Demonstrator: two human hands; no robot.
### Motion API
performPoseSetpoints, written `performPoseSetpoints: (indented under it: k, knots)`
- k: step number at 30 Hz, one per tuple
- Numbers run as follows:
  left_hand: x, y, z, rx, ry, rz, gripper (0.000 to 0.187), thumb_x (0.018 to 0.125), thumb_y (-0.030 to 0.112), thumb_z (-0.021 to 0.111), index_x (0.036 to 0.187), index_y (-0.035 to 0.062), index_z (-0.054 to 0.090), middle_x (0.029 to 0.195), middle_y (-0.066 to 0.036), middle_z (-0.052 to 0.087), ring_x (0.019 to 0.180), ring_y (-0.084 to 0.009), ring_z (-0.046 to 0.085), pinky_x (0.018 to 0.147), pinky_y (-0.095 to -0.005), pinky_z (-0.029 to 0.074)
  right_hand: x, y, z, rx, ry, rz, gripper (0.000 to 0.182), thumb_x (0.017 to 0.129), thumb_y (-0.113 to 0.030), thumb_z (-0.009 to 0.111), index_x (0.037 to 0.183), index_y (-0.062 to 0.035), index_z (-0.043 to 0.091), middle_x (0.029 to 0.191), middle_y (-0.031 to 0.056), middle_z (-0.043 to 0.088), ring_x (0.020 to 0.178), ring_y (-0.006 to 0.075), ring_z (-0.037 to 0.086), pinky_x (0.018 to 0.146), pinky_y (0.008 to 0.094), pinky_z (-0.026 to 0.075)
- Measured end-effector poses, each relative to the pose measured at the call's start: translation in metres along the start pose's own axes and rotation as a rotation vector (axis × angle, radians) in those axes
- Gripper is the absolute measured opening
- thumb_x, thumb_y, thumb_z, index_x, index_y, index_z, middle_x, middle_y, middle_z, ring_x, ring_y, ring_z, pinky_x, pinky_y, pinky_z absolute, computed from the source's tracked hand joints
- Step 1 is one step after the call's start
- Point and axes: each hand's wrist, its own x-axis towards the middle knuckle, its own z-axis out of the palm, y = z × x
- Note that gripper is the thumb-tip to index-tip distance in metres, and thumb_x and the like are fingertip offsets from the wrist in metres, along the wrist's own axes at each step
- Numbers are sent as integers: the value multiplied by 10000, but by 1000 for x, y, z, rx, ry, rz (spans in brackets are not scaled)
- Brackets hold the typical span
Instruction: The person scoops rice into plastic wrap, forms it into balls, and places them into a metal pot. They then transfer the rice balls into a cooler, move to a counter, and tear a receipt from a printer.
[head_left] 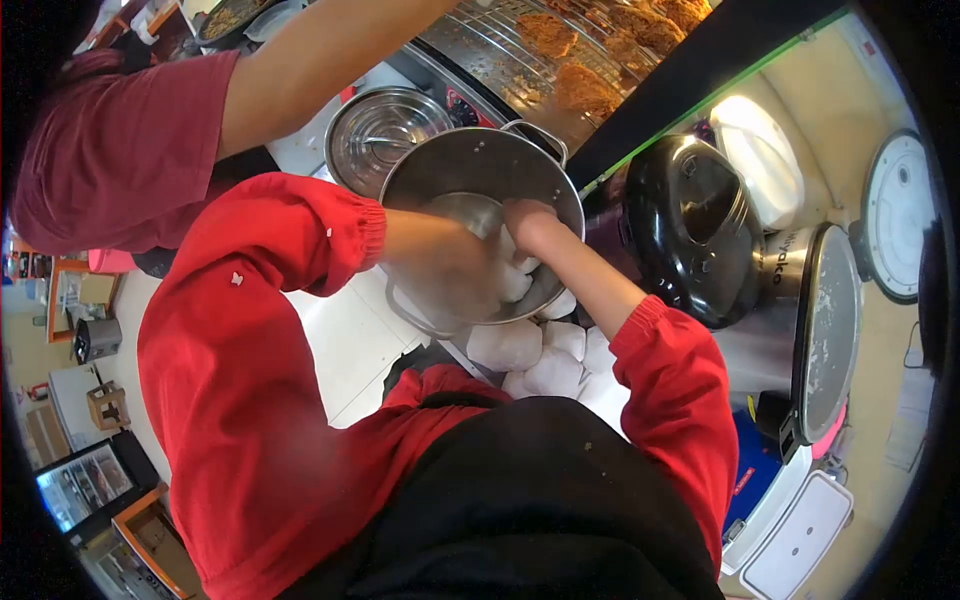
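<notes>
A large steel pot [430,175] stands in front of me, with both my arms reaching into it. Motion smears my left hand [455,265] over the pot's left side, and its fingers cannot be made out. My right hand [530,225] is inside near the middle, its fingers bent downward and partly hidden beside white lumps [515,283] in the pot. What it holds, if anything, is hidden. Several white wrapped bundles [552,372] lie against the pot's near side.
A steel lid [385,130] lies left of the pot. Behind it, fried pieces [585,90] rest on a rack. A black cooker [690,230] and a steel cooker [775,330] stand at right. Another person's arm [300,75] reaches across the upper left.
</notes>
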Motion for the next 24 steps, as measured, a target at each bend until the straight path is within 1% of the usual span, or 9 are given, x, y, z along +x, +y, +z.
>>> performPoseSetpoints:
  k: [5, 7, 9, 11, 14, 18, 20, 23, 24]
  knots:
    - [8, -9, 5, -60, 111, 85, 1214, 652, 223, 747, 1304, 123, -272, 1318, -250, 287, 1055, -369, 474, 761, -399, 495, -12, 2, 4, 30, 166, -38, 669, 533, -200, 799, 1060, 31, 457, 943, 216, 592, 927, 353, 570, 756, 393, 482]
    - [3, -6, 3, -74, 103, 95, 1209, 653, 198, 747, 1308, 139, -268, 1335, -241, 258, 1070, -369, 461, 770, -412, 494, -31, 2, 14, 108, 380, -67, 484, 609, -139, 740, 1007, 5, 504, 899, 192, 601, 882, 349, 579, 722, 394, 483]
    - [5, -12, 3, -159, 85, 165, 1210, 655, 182, 746, 1307, 162, -273, 1350, -237, 226, 1093, -372, 439, 784, -432, 487, -70, 0, 8, 283, 771, -90, 226, 787, -211, 542, 861, -2, 589, 791, 173, 615, 767, 336, 601, 652, 401, 487]
    - [8, -15, 2, -223, 58, 193, 1209, 659, 173, 743, 1305, 193, -279, 1369, -236, 184, 1128, -384, 400, 804, -466, 470, -131, 1, 1, 389, 827, 10, 147, 796, -145, 534, 815, -15, 600, 791, 181, 607, 714, 354, 590, 602, 414, 471]
    - [15, -13, 4, -331, 42, 135, 1186, 683, 168, 721, 1299, 238, -291, 1394, -240, 99, 1185, -406, 326, 836, -519, 427, -174, -7, 25, 623, 881, -90, 99, 803, -104, 536, 801, -38, 610, 755, 143, 610, 658, 286, 609, 572, 355, 473]
    - [-3, -4, 4, -428, 10, 118, 1093, 743, 192, 640, 1291, 275, -302, 1404, -251, 29, 1235, -433, 224, 862, -558, 379, -171, 0, 40, 1120, 1217, 109, 97, 827, -81, 527, 839, -35, 612, 696, 91, 601, 626, 122, 595, 556, 239, 455]
    - [-1, -4, 0, -473, -30, 107, 1046, 764, 210, 596, 1288, 282, -306, 1401, -261, 22, 1242, -442, 203, 860, -554, 380, -160, 15, 67, 1130, 922, 279, 177, 819, -149, 557, 943, -24, 583, 748, 139, 614, 653, 213, 618, 592, 308, 476]
    - [12, -10, 1, -478, -29, 65, 1014, 759, 211, 558, 1290, 288, -302, 1390, -278, 42, 1227, -452, 223, 853, -540, 393, -119, 11, 102, 606, 509, 380, 479, 765, -240, 597, 1166, -23, 450, 895, 225, 593, 854, 378, 575, 737, 446, 460]
    - [12, -10, 1, -474, -9, 54, 1009, 753, 207, 550, 1291, 291, -299, 1386, -284, 51, 1219, -455, 235, 851, -536, 396, -100, 14, 118, 603, 537, 331, 465, 763, -226, 590, 1161, -25, 458, 965, 227, 560, 897, 370, 558, 740, 431, 471]
